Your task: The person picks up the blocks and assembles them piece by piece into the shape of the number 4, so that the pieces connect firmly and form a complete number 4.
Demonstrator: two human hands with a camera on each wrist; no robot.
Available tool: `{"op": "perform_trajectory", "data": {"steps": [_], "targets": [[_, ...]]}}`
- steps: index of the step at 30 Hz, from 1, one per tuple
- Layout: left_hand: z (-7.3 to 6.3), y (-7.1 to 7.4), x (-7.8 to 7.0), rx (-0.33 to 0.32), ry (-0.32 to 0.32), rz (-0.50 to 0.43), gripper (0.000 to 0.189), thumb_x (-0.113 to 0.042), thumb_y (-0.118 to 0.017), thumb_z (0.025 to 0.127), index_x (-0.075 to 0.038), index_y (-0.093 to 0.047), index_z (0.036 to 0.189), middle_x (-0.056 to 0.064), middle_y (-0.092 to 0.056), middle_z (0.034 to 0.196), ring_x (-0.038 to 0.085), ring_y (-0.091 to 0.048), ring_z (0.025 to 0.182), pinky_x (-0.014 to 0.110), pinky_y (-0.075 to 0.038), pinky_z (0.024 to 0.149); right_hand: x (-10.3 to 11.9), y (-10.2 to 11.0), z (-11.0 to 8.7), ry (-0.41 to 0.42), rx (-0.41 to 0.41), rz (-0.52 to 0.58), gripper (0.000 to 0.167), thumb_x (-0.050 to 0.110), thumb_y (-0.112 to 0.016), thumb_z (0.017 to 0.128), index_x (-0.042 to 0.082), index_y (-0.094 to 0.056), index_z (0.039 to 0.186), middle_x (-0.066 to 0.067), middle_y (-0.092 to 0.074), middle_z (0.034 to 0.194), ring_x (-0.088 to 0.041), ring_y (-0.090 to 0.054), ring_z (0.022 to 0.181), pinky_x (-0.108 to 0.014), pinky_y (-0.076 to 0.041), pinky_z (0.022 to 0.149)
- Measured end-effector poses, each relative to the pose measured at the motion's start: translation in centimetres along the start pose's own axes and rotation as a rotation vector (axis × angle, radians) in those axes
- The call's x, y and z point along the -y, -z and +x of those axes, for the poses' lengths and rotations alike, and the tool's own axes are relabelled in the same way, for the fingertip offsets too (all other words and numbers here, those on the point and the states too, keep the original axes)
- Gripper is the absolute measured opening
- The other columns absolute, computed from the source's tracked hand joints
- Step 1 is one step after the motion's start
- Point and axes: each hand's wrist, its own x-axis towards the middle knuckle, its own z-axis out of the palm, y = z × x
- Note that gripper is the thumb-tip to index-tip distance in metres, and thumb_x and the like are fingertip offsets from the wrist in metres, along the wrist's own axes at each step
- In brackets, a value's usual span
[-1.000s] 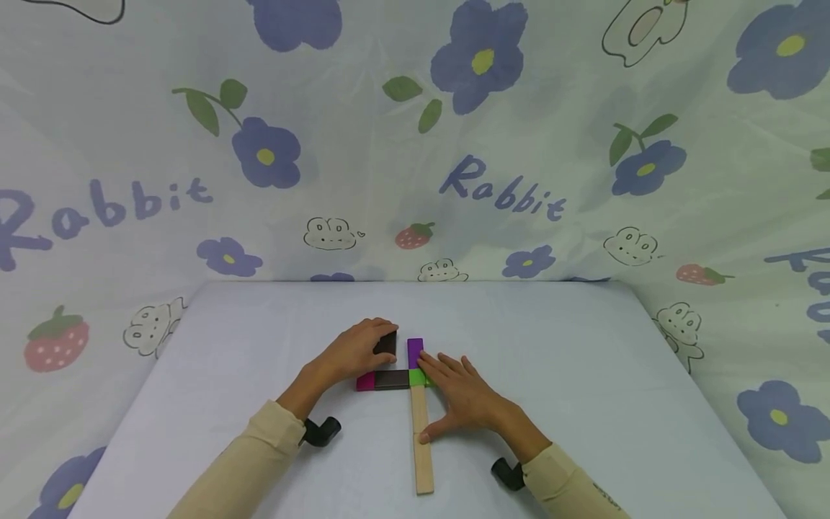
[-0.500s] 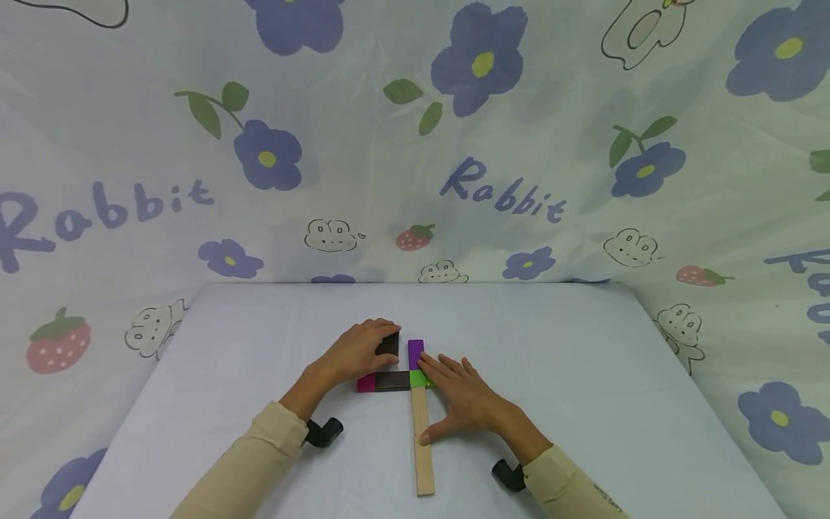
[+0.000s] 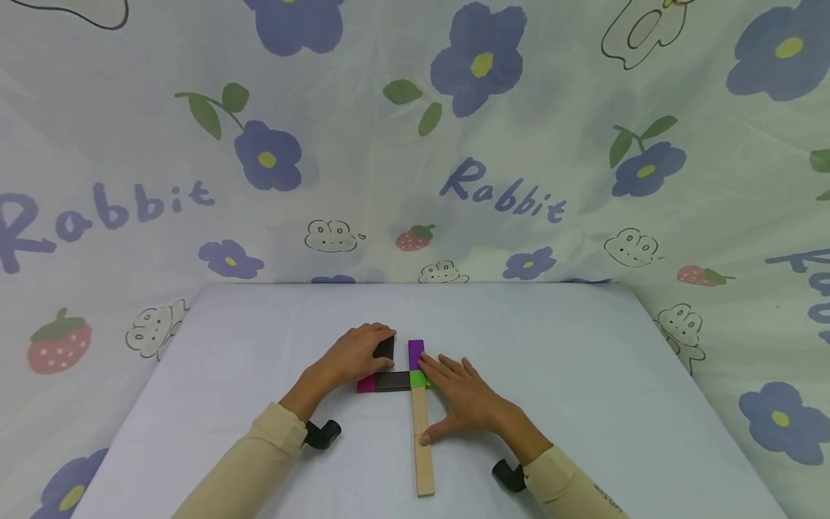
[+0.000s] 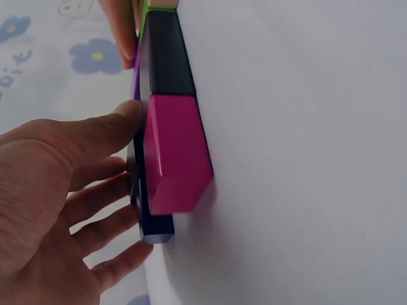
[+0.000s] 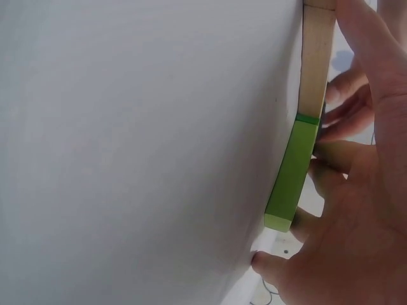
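Observation:
My left hand (image 3: pixel 353 353) holds a black block (image 3: pixel 385 349) between thumb and fingers, just beyond a flat row of blocks. That row has a magenta block (image 3: pixel 366 383) at its left end, then another black block (image 3: pixel 393 381), then a bright green block (image 3: pixel 418 378). A purple block (image 3: pixel 416 355) extends away from the green one, and two plain wooden blocks (image 3: pixel 421 409) run from it toward me. With fingers spread and fairly straight, my right hand (image 3: pixel 473 396) touches the purple block, its thumb on the wooden strip. In the left wrist view a dark block's end (image 4: pixel 156 230) shows behind the magenta block.
The blocks lie on a white-covered table (image 3: pixel 551 339). Behind it hangs a pale curtain (image 3: pixel 369 158) printed with flowers and rabbits. A black camera mount (image 3: pixel 324 434) juts from the left wrist, and another mount (image 3: pixel 508 476) from the right.
Over the last half second my left hand and its black block have shifted slightly left and toward me. The right hand and the laid blocks have stayed put.

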Motion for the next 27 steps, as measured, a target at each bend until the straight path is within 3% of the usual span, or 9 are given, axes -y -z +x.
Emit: {"op": "perform_trajectory", "data": {"steps": [12, 27], "targets": [[-1.2, 0.5, 1.2, -0.009, 0.034, -0.017, 0.060, -0.028, -0.077, 0.091, -0.003, -0.057, 0.142, 0.017, -0.055, 0.143, 0.036, -0.050, 0.132, 0.055, -0.037, 0.111, 0.0, 0.0, 0.0, -0.004, -0.004, 0.000, 0.128, 0.078, -0.078, 0.064, 0.021, -0.021, 0.163, 0.005, -0.016, 0.169, -0.029, -0.017, 0.153, -0.060, -0.009, 0.120], [-2.2, 0.6, 1.9, -0.024, 0.022, -0.025, 0.060, -0.027, -0.078, 0.090, -0.002, -0.058, 0.141, 0.017, -0.056, 0.142, 0.037, -0.050, 0.132, 0.056, -0.038, 0.110, -0.2, -0.1, 0.0, 0.001, -0.005, -0.001, 0.129, 0.079, -0.077, 0.064, 0.021, -0.019, 0.164, 0.005, -0.015, 0.169, -0.029, -0.016, 0.154, -0.059, -0.007, 0.120]]}}
